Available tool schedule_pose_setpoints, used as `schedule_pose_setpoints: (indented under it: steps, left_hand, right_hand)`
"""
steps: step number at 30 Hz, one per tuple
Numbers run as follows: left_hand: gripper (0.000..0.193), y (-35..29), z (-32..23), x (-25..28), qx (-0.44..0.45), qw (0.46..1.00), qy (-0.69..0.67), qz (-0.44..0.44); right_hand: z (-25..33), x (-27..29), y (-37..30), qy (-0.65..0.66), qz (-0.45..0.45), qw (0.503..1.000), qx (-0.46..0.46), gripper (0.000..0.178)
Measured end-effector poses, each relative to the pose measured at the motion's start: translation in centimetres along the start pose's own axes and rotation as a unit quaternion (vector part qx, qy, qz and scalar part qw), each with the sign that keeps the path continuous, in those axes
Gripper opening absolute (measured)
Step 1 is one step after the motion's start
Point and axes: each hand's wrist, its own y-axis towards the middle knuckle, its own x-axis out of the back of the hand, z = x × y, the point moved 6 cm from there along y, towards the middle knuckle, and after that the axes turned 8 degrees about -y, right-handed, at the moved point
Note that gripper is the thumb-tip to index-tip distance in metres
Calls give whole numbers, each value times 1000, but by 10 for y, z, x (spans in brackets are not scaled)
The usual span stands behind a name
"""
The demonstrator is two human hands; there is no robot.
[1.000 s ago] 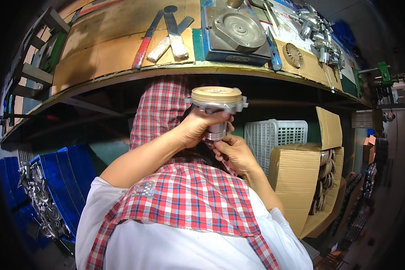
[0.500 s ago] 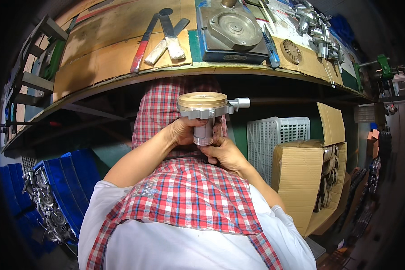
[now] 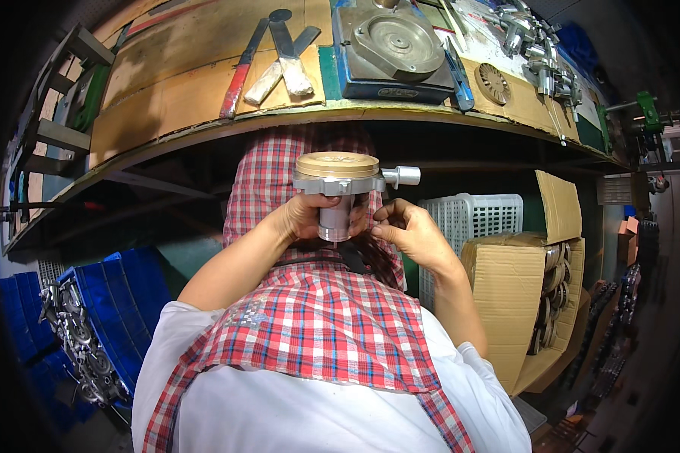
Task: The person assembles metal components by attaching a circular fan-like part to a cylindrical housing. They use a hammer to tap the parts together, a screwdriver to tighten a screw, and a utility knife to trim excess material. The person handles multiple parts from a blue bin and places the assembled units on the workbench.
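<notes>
The metal fitting is held up in front of the person, below the workbench edge. It has a flat tan disc on top, a grey cast body with a short side nozzle, and a round stem hanging beneath. It looks like solid cast metal, so probably heavy for its size, rigid, hard and smooth, not fragile. The stem seems the natural place to grip, with the flange above it stopping any slip.

Its long axis runs upright, disc end up and stem end down; the nozzle points sideways, out past the right hand.

The left hand is wrapped closed around the stem and under the body. The right hand is curled, its fingertips pinched against the stem's side.

Beyond the right hand stand a white plastic crate and an open cardboard box. Above the hands, files and a round metal mould lie on the bench. Below the left forearm sits a blue bin of metal parts.
</notes>
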Motion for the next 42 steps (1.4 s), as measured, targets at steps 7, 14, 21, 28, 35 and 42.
schedule_pose_setpoints:
  steps: [7, 14, 21, 28, 35, 42]
  left_hand:
    - [55, 4, -14, -9, -67, 994, 80, -38]
    - [68, 2, -20, -12, -94, 974, 144, -150]
    - [58, 7, -15, -21, -53, 988, 107, -99]
    - [54, 6, -20, -20, -84, 986, 113, -94]
    - [68, 4, -22, -16, -86, 984, 95, -123]
    - [67, 2, -23, -17, -85, 979, 121, -137]
  right_hand:
    - [2, -50, -6, 247, 54, 966, -59, 16]
    - [-12, -74, -2, 534, 57, 840, -76, 10]
    - [0, -79, -6, 465, 159, 859, -145, 64]
    - [1, -80, -5, 458, 180, 855, -163, 68]
    - [-5, -80, -3, 476, 183, 848, -146, 58]
    - [-2, -76, -3, 565, 150, 808, -71, 30]
